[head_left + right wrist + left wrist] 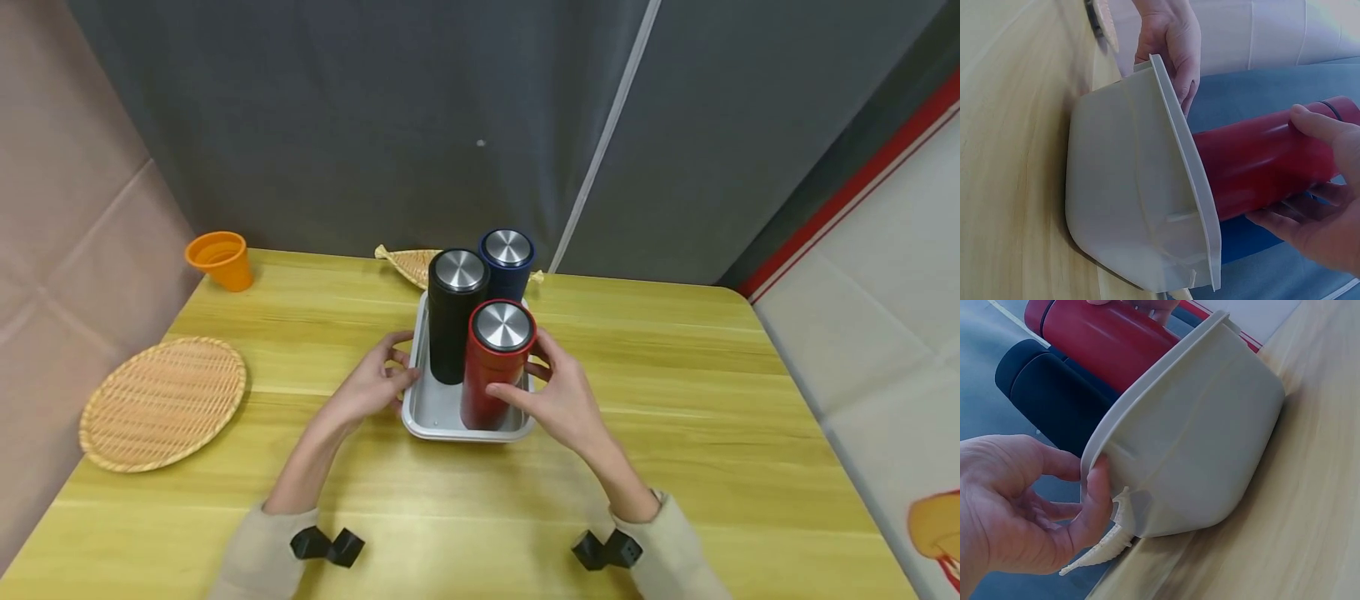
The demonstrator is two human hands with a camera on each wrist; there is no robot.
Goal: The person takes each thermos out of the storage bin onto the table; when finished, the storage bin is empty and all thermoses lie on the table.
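A light grey bin point(438, 421) on the table holds a black thermos point(447, 333), a red thermos point(491, 375) and a blue thermos point(510, 271), all with silver-topped lids. My right hand point(566, 398) grips the red thermos from its right side, thumb in front and fingers behind. In the right wrist view the red thermos point(1266, 159) stands with its lower end inside the bin. At the bin's left side, my left hand point(375, 379) pinches the rim; the left wrist view shows thumb and finger on either side of the bin's edge point(1166, 425). The thermos bottoms are hidden.
A wicker boat-shaped basket point(414, 265) sits behind the bin, partly covered by the thermoses. On the left lie a round woven tray point(163, 404) and an orange cup point(225, 262). A grey curtain point(337, 125) hangs along the table's far edge.
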